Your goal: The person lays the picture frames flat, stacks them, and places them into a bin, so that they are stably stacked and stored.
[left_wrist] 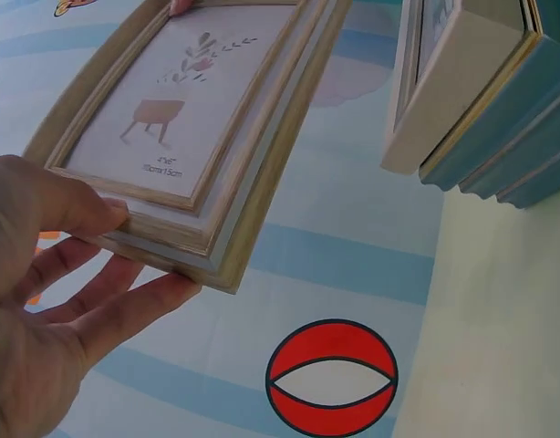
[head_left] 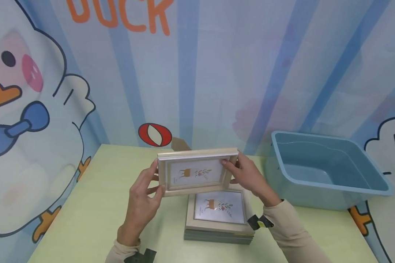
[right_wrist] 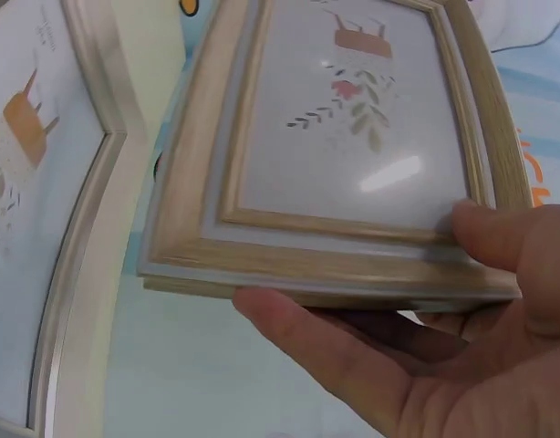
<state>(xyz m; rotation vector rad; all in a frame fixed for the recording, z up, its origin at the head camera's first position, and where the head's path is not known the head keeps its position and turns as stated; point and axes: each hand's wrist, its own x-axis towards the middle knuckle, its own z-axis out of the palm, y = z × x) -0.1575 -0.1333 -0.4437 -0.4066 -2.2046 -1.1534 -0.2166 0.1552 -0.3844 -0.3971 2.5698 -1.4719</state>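
Both hands hold a light wood picture frame (head_left: 197, 172) above the table, tilted so its front faces me. My left hand (head_left: 141, 199) grips one short end, thumb on the front and fingers behind, as the left wrist view also shows (left_wrist: 70, 246). At the other end my right hand (head_left: 248, 175) pinches the border, thumb on the front face. The print inside shows a brown stool-like planter with flowers. Below and slightly right lies a stack of similar frames (head_left: 218, 215), the top one face up with the same print; the held frame covers its back edge.
A blue plastic bin (head_left: 316, 199) stands at the right rear of the pale green table (head_left: 85, 204). A brown piece (head_left: 180, 144), perhaps cardboard, shows behind the held frame. A striped backdrop (head_left: 217, 73) with cartoon ducks rises at the table's back.
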